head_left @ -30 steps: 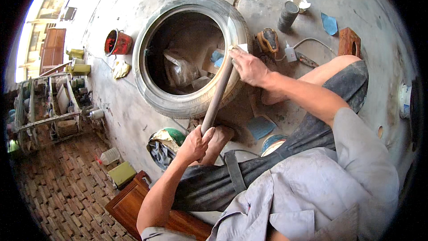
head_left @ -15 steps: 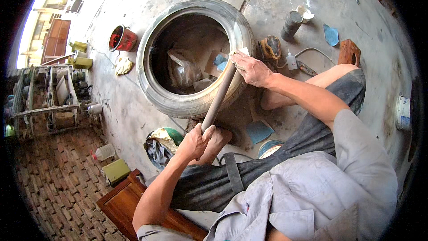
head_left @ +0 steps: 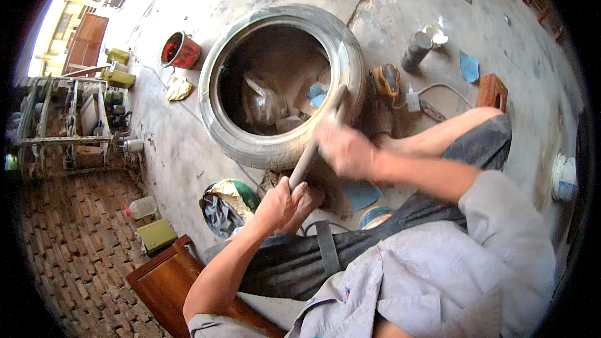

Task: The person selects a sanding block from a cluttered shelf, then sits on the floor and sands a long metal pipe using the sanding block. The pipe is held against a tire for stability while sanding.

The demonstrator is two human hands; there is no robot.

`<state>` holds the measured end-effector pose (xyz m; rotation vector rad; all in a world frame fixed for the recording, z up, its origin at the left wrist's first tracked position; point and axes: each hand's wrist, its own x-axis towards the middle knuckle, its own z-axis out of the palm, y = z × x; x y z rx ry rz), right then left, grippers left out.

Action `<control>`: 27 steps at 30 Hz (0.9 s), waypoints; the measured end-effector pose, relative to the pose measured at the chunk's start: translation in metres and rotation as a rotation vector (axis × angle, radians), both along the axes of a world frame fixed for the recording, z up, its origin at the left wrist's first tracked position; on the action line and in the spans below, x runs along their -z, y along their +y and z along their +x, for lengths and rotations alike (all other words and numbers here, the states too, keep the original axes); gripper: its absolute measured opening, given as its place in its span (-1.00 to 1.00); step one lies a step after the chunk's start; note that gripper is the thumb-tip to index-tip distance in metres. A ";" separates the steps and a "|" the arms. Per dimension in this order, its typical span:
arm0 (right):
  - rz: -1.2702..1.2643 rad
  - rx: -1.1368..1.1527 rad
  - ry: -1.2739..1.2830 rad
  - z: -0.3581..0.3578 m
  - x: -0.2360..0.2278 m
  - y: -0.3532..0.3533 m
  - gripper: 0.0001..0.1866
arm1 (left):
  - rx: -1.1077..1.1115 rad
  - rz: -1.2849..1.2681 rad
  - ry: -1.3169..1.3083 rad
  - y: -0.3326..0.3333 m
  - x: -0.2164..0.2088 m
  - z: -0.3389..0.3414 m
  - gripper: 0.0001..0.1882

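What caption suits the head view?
Left hand gripping a gray rod over a tire, right hand blurred partway along it.

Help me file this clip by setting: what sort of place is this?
Probably a small, rough workshop: what looks like an orange-and-black power tool lies on the stained floor beside a tire, and a cluttered frame stands at the left.

The rod [head_left: 304, 164] reaches over the tire [head_left: 213, 112], which lies between a bucket [head_left: 186, 54], left, and a power tool [head_left: 387, 79], right.
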<state>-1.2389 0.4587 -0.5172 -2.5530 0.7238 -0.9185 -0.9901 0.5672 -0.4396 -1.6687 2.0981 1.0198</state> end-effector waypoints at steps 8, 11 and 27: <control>0.133 0.311 0.010 -0.021 0.020 -0.062 -0.65 | -0.020 -0.124 0.057 -0.004 -0.013 -0.015 -0.51; 0.058 0.039 0.028 -0.002 -0.005 0.006 -0.49 | -0.143 -0.140 0.071 0.007 -0.019 -0.016 -0.50; 0.138 -0.028 0.021 -0.004 -0.004 0.000 -0.44 | -0.296 -0.178 0.070 0.010 -0.013 -0.025 -0.52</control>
